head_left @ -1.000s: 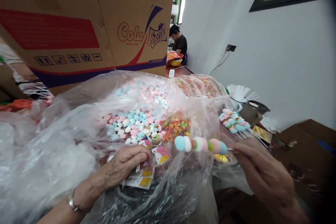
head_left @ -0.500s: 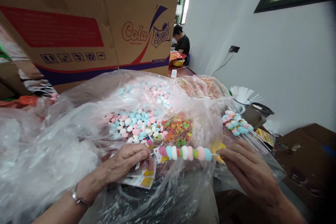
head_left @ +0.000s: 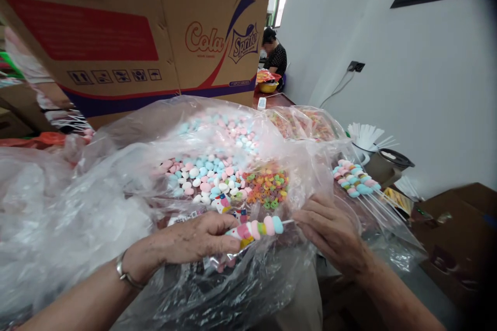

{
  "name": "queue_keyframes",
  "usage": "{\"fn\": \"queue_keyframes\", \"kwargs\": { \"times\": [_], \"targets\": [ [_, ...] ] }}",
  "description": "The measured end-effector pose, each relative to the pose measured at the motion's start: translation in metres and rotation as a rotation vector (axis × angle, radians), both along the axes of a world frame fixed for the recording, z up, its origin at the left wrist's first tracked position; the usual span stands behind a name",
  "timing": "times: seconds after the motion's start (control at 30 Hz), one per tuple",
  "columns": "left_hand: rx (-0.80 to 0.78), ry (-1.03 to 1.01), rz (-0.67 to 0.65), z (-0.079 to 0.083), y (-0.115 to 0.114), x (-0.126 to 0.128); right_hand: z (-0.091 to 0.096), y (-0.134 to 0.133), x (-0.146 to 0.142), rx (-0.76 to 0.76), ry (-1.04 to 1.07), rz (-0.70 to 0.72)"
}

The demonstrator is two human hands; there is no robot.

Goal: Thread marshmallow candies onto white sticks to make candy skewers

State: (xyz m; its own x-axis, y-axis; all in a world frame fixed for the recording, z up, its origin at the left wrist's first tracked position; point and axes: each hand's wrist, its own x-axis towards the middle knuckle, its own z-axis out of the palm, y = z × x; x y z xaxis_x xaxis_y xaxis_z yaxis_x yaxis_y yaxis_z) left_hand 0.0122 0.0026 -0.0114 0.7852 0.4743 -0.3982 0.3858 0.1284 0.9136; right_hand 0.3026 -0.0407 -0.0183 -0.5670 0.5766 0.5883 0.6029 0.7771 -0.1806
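My right hand pinches the white stick of a candy skewer threaded with pink and blue marshmallows and a green-yellow gummy ring. The skewer's far part sits inside a printed plastic bag, with my left hand closed around it. How far in the skewer reaches is hidden by my left fingers. Behind my hands, loose pink, white and blue marshmallows lie beside a heap of coloured gummy rings on clear plastic sheeting.
Several finished-looking candy skewers lie to the right, near a container of white sticks and a dark lidded pot. A large carton stands behind the big plastic bag. Farther back sits a person.
My right hand has moved left, carrying the skewer into the printed bag. My left hand now wraps round the bag and covers part of the skewer. The view has shifted slightly.
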Motion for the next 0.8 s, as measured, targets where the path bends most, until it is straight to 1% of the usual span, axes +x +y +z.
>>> {"fn": "queue_keyframes", "kwargs": {
  "times": [0.07, 0.17, 0.3, 0.37, 0.5, 0.63, 0.73, 0.8],
  "targets": [
    [-0.036, -0.051, 0.035, -0.001, -0.002, 0.003, -0.001, 0.003, -0.009, -0.054, -0.044, 0.046],
    [-0.027, -0.104, 0.039, -0.005, -0.006, 0.007, -0.006, 0.005, -0.028, -0.131, -0.121, 0.088],
    [-0.046, 0.05, 0.058, -0.008, -0.012, 0.008, -0.013, 0.009, -0.05, -0.147, -0.148, 0.14],
    [-0.074, 0.074, 0.086, -0.009, -0.015, 0.005, -0.013, 0.013, -0.054, -0.129, -0.141, 0.168],
    [-0.116, -0.04, 0.121, -0.015, -0.017, -0.005, -0.008, 0.023, -0.048, -0.126, -0.131, 0.182],
    [-0.045, -0.056, 0.095, -0.018, -0.019, -0.014, 0.0, 0.026, -0.044, -0.177, -0.182, 0.196],
    [0.021, -0.03, 0.11, -0.02, -0.021, -0.015, 0.001, 0.021, -0.052, -0.236, -0.195, 0.206],
    [0.071, -0.022, 0.112, -0.022, -0.021, -0.013, -0.002, 0.018, -0.062, -0.261, -0.198, 0.216]
  ]
}}
